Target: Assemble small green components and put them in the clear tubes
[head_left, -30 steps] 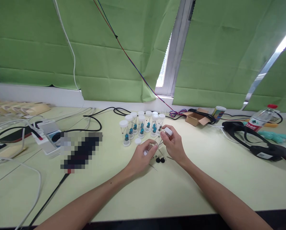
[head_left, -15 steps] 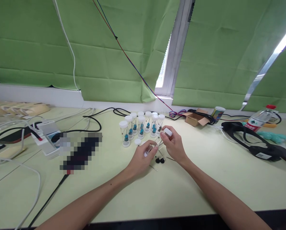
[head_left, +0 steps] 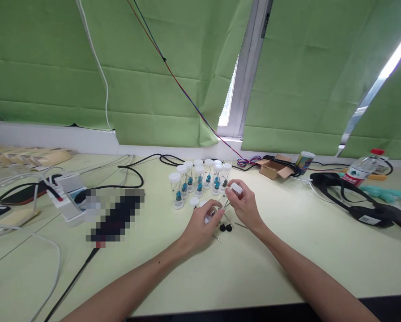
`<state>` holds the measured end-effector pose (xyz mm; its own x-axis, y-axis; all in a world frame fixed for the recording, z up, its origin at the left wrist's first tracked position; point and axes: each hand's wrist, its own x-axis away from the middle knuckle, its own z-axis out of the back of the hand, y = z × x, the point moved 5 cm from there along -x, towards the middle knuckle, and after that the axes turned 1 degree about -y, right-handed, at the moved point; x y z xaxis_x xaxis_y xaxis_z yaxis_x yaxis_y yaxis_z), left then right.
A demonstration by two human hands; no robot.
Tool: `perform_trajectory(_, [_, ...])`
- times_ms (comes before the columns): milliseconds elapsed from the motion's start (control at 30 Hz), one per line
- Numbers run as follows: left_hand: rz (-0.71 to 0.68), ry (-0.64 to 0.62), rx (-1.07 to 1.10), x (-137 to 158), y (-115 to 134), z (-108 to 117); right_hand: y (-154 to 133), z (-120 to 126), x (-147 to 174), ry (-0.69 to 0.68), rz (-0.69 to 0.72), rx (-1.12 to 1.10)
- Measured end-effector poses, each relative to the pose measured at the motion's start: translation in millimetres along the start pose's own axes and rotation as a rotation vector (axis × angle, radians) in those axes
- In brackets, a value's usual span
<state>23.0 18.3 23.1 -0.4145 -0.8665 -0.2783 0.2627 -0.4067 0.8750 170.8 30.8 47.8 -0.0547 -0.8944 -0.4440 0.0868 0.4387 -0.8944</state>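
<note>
My left hand (head_left: 200, 225) is closed around what looks like a small clear tube with a white end (head_left: 207, 218), partly hidden by the fingers. Opposite it, my right hand (head_left: 245, 204) pinches a white cap (head_left: 236, 189). Thin metal rods show between the two hands, but I cannot tell which hand bears them. Just below lie two round black parts (head_left: 226, 227) and a thin rod (head_left: 217, 239). A loose white cap (head_left: 194, 202) rests left of my left hand. Behind the hands stand several clear capped tubes (head_left: 198, 181) with blue pieces inside.
A power strip (head_left: 68, 203), phone (head_left: 24, 194) and tangled cables occupy the left side. An open cardboard box (head_left: 275, 168), a printed can (head_left: 304, 162), a black headset (head_left: 364, 213) and a red-capped bottle (head_left: 362, 170) stand on the right. Green blinds hang behind.
The view has shifted slightly, so the scene sits a little lower. Both hands keep their holds, and the white cap in my right hand has turned slightly.
</note>
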Motion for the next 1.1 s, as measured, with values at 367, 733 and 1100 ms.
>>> perform_trajectory(367, [-0.019, 0.113, -0.053, 0, -1, 5, 13, -12, 0, -0.068, -0.078, -0.215])
perform_trajectory(733, [-0.032, 0.187, -0.142, -3, -2, 9, 13, -17, 5, -0.123, -0.145, -0.116])
perform_trajectory(1100, [-0.059, 0.320, -0.453, -7, -3, 24, 10, 4, 0, 0.132, 0.143, 0.345])
